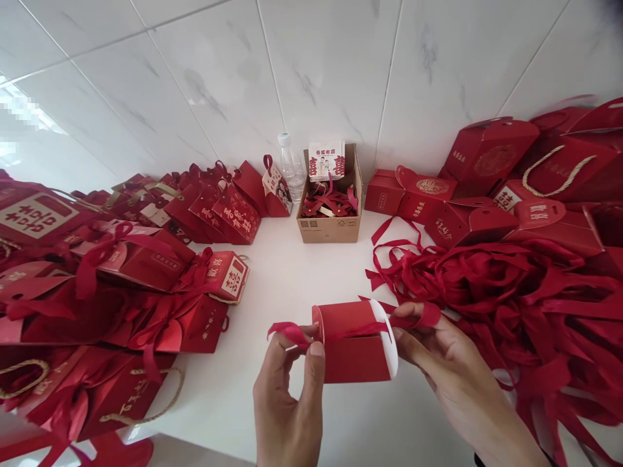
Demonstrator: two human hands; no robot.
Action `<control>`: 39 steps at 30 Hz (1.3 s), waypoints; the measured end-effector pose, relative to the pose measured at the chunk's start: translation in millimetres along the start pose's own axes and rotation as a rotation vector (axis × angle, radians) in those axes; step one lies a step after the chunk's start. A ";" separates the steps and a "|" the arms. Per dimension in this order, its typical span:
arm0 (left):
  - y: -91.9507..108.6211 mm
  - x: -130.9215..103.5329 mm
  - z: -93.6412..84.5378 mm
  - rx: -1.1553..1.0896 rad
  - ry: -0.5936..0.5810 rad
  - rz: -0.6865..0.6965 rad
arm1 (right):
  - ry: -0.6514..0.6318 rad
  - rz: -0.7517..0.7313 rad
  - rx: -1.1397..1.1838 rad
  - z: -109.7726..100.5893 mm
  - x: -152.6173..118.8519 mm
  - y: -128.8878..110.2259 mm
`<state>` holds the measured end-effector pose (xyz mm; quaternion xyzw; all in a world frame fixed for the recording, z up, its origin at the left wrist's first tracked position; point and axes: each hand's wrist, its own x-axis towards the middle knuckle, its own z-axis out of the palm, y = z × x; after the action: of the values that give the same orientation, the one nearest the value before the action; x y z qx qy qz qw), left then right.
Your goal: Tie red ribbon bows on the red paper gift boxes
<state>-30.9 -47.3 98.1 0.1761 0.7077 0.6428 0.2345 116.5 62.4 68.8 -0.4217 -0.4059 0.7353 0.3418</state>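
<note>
Ribbon (372, 329) runs left to right across the red box (357, 363), between the flaps at its two ends, at the near side of the white table (282, 266). The left hand (291, 383) pinches one end, its thumb against the left flap; the right hand (445, 350) grips the other just beside the right flap, near the ribbon pile (467, 279).

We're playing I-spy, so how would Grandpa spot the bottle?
Find the white marbled tile wall, then the open brown cardboard box in front of it. Just left of that box stands the clear plastic bottle, the only see-through thing there.
</note>
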 end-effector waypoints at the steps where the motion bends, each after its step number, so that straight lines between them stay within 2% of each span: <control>1: 0.4 0.0 -1.0 -0.020 -0.002 -0.012 | 0.007 -0.008 -0.010 -1.7 -1.6 1.2; 5: 0.1 -1.2 -2.8 -0.093 0.048 -0.047 | 0.012 -0.045 -0.022 -3.3 -6.8 5.5; 8: -1.6 -2.8 -2.8 -0.114 0.021 -0.060 | 0.019 -0.066 -0.022 -2.3 -10.4 9.1; 14: -2.0 -4.3 -4.5 -0.128 -0.029 -0.064 | 0.162 -0.148 -0.164 0.9 -18.4 8.9; 17: -4.9 -5.0 -4.0 -0.010 -0.097 -0.044 | 0.124 -0.186 -0.287 6.9 -22.7 7.7; 22: -11.3 -5.7 0.4 0.181 -0.178 0.147 | 0.056 -0.299 -0.535 12.7 -24.1 11.1; 25: -12.8 -5.1 1.8 0.139 -0.187 0.099 | 0.047 -0.340 -0.652 11.8 -23.0 11.5; 27: -13.4 -4.6 1.2 0.078 -0.182 0.019 | 0.040 -0.330 -0.646 9.7 -22.2 10.6; 30: -14.3 -3.9 -1.3 -0.023 -0.146 -0.055 | -0.022 -0.290 -0.516 4.7 -20.3 9.3; 35: -14.7 -4.2 -3.4 -0.001 -0.104 0.024 | 0.026 -0.228 -0.268 -1.9 -19.5 8.8; 37: -13.6 -6.6 -1.7 0.009 -0.063 0.035 | 0.049 -0.283 -0.283 -0.9 -22.3 9.5; 39: -12.4 -10.1 0.8 -0.013 -0.032 0.003 | 0.110 -0.451 -0.418 3.3 -26.1 11.0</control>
<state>-21.3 -53.6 86.8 0.1857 0.6994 0.6448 0.2462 122.5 34.5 69.0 -0.4213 -0.6125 0.5175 0.4237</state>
